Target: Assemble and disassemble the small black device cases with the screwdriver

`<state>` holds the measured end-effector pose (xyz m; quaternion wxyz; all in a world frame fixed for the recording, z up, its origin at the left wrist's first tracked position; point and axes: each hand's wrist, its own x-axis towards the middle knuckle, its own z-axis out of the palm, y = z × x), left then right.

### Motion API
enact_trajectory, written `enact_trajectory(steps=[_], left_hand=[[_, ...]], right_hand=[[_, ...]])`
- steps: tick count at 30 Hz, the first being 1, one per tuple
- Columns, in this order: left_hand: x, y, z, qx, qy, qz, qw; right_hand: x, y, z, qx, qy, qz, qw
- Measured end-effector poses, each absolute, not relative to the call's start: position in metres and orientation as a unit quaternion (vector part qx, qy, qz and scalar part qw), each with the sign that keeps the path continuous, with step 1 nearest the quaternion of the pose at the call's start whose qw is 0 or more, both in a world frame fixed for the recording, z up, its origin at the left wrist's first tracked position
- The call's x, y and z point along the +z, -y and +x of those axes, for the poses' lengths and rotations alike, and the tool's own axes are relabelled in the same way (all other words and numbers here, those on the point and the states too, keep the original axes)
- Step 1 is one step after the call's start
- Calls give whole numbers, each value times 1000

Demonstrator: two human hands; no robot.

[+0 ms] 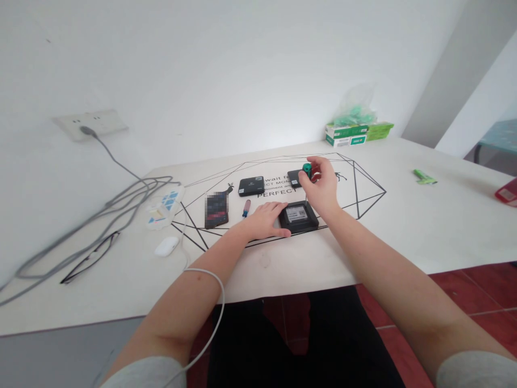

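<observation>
A black square box (299, 216), like a set-top box or router, lies on the table with a white label facing up. My left hand (265, 220) grips its left side, fingers along the far edge and thumb at the near corner. My right hand (322, 186) is closed on a screwdriver with a green handle (307, 169). The screwdriver stands nearly upright, its thin shaft reaching down to the box's far right corner. Whether the tip sits in a screw is too small to tell. A second small screwdriver (246, 208) lies left of my left hand.
Two more black boxes (251, 186) (295, 178) lie beyond my hands. To the left are a phone (216, 210), white earbuds case (166, 246), glasses (89, 258), and grey cable (121, 207). Green boxes (346, 132) stand against the wall. A white cord (221, 302) crosses my left forearm.
</observation>
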<state>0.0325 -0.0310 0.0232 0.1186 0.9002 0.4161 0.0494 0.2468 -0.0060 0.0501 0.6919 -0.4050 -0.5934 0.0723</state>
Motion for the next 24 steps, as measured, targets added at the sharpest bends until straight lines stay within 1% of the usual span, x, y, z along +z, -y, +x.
enact_trajectory(steps=[4,7,9,11,14,18,24], left_hand=[[24,32,32,48,-419,899,116],[23,32,32,56,-415,901,115],[24,32,32,90,-418,896,118],[24,31,33,150,-419,888,114],[25,27,35,213,-401,887,85],[25,20,33,216,-407,887,35],[31,12,15,204,-479,854,-9]], right_hand=[[51,6,248,86,574,-395,712],[51,5,248,119,552,-379,733],[49,4,247,136,546,-372,738],[47,2,245,142,552,-370,734],[41,1,241,157,563,-369,723],[39,1,238,175,557,-372,722],[45,-5,250,161,504,-396,750]])
